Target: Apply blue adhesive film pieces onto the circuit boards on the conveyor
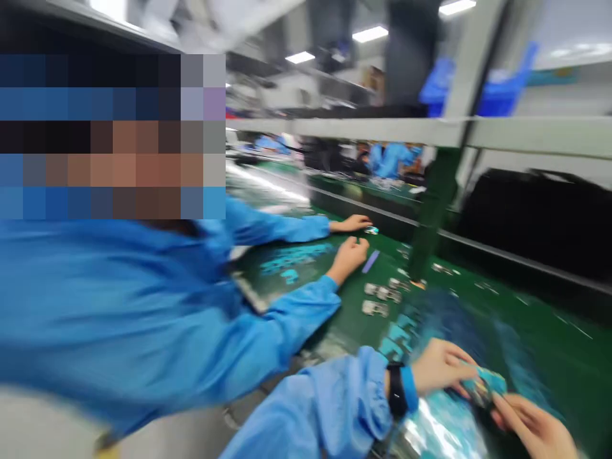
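At the lower right, my left hand (442, 366), with a black band and a blue strap at its wrist, pinches a small teal and metallic part (490, 382). From the other side, the fingers of my right hand (538, 424) also close on this part. Blur hides its details. Beneath my left hand lies a shiny clear bag (444, 424) with teal contents. Teal pieces (398, 338) lie on the green table (574, 370) to the left of my hands.
A person in a blue smock (191, 299) sits at the left, both hands over the table. Silver metal parts (382, 293), a purple strip (370, 261) and a row of teal pieces (296, 255) lie nearby. A green post (433, 217) rises behind.
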### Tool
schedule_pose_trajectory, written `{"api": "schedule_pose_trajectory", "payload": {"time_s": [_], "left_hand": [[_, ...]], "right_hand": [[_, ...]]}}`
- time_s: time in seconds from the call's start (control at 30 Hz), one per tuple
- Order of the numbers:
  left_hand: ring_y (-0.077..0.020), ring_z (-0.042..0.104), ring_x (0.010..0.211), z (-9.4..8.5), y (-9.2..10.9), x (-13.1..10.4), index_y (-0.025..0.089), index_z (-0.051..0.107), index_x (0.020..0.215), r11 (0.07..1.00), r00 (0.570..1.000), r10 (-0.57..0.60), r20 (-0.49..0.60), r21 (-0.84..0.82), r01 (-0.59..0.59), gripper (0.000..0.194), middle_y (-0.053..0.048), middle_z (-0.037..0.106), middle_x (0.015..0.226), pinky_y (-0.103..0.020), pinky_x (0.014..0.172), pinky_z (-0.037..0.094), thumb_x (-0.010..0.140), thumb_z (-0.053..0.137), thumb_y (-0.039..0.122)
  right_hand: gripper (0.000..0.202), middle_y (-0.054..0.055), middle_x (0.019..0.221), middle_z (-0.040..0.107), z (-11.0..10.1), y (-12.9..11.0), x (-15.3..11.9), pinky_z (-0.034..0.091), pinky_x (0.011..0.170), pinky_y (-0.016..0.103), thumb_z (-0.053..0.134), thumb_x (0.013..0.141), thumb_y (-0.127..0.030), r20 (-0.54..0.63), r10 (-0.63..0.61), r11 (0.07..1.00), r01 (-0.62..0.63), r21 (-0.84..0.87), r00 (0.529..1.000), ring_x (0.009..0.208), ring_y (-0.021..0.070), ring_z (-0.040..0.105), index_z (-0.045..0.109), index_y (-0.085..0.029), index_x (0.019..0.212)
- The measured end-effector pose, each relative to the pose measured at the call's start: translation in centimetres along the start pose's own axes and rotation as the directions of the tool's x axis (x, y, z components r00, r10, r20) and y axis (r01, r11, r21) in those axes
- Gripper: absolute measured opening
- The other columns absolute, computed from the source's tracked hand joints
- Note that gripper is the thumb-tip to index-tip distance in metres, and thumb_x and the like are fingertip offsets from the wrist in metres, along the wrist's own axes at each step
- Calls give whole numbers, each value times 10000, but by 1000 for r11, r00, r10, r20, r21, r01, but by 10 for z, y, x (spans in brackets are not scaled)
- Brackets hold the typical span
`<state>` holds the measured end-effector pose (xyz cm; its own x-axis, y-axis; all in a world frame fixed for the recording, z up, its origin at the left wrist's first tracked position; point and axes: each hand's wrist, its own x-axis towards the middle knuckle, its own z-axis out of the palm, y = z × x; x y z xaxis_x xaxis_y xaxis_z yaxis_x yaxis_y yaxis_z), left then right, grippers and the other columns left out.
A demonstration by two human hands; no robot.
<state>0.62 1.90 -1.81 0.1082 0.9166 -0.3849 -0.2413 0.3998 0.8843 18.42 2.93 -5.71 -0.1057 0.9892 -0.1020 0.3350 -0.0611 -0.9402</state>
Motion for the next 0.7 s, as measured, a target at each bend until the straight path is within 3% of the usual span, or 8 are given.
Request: {"api": "schedule_pose_trajectory", "payload": {"time_s": [0.07, 0.1, 0.23, 0.3, 0.4, 0.5, 0.6, 0.7], "left_hand": [[-102, 609, 553, 2, -13, 8, 120, 645, 920, 999, 999, 1, 45, 46, -3, 221, 18, 652, 676, -236, 576, 509, 790, 750, 265], [-96, 601, 534, -1, -15, 13, 123, 639, 962, 999, 998, 10, 60, 53, -13, 285, 23, 643, 650, -227, 578, 501, 781, 749, 313], [-144, 671, 660, -13, -14, 28, 133, 571, 1070, 999, 993, 34, 114, 19, -36, 474, -38, 689, 732, -241, 620, 520, 761, 693, 470], [-143, 653, 616, -17, -13, 26, 143, 543, 1074, 999, 993, 49, 111, -5, -49, 493, -36, 683, 703, -235, 567, 500, 759, 649, 508], [-79, 444, 393, -18, -13, 21, 149, 557, 1026, 998, 992, 67, 106, -8, -67, 453, 58, 539, 494, -185, 405, 334, 749, 615, 504], [-47, 219, 356, -18, -11, 20, 147, 583, 945, 997, 991, 74, 109, 5, -75, 401, 127, 343, 405, -176, 373, 167, 735, 595, 489], [-49, 141, 385, -17, -8, 21, 148, 584, 887, 997, 990, 71, 118, 27, -74, 384, 144, 250, 409, -187, 383, 125, 720, 568, 494], [-54, 127, 405, -18, -7, 20, 149, 587, 854, 996, 989, 62, 131, 56, -70, 360, 143, 219, 424, -196, 392, 117, 713, 553, 478]], "right_hand": [[560, 46, 570, 633, -12, 0, -11, 498, 584, 290, 726, 607, -708, 134, 51, 998, -56, 30, 990, 558, 160, 595, 649, -154, 598], [545, 47, 552, 636, -16, -2, -12, 471, 565, 282, 747, 586, -692, 235, 67, 995, -83, 59, 970, 538, 150, 577, 635, -160, 569], [538, 34, 547, 639, -35, -10, 9, 445, 546, 247, 727, 622, -676, 121, 148, 983, -159, 89, 982, 499, 104, 546, 635, -146, 604], [530, 25, 558, 634, -50, -15, 30, 447, 547, 240, 740, 618, -659, 79, 157, 984, -163, 68, 984, 502, 93, 542, 628, -141, 615], [470, 5, 633, 636, -74, -24, 77, 486, 596, 235, 723, 707, -594, 8, 154, 988, -154, -5, 988, 549, 81, 562, 626, -135, 676], [317, 9, 788, 648, -93, -29, 136, 529, 639, 260, 594, 908, -436, -105, 161, 975, -174, -138, 981, 653, 97, 606, 627, -124, 860], [248, 36, 915, 651, -105, -27, 181, 552, 677, 288, 548, 951, -361, -214, 163, 922, -226, -315, 963, 749, 121, 630, 619, -127, 994], [227, 52, 982, 651, -114, -22, 200, 559, 723, 312, 573, 939, -334, -301, 116, 828, -259, -497, 947, 813, 138, 638, 621, -133, 1032]]}}
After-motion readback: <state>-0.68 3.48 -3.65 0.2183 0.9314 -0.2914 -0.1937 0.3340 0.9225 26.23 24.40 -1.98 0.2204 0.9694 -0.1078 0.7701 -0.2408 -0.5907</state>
